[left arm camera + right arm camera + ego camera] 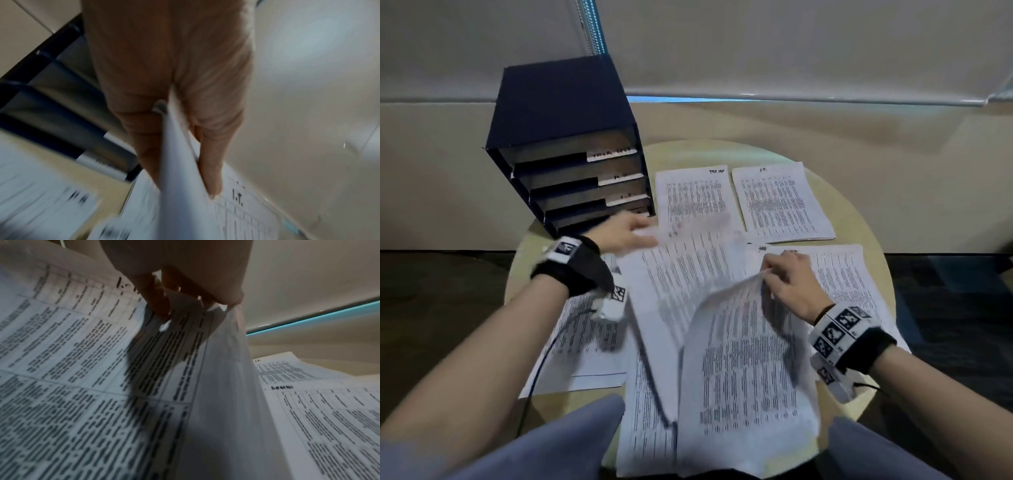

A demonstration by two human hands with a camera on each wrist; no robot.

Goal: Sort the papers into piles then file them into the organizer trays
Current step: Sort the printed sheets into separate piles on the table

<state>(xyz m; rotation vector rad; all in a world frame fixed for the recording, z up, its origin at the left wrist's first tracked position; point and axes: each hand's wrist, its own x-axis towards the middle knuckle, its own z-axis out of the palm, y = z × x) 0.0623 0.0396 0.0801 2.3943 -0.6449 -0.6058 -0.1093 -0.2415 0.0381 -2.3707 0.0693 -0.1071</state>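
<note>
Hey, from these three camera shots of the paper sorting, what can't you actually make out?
- Organizer tray labels: handwriting too small and blurred in the head view.
- Lowest tray: hidden behind the left hand.
- Sheet held by the left hand: heading lost to motion blur in the left wrist view.
- Printed table text on every pile: too small.
- Sheet pinched by the right hand: fingers cover part of its heading in the right wrist view.
</note>
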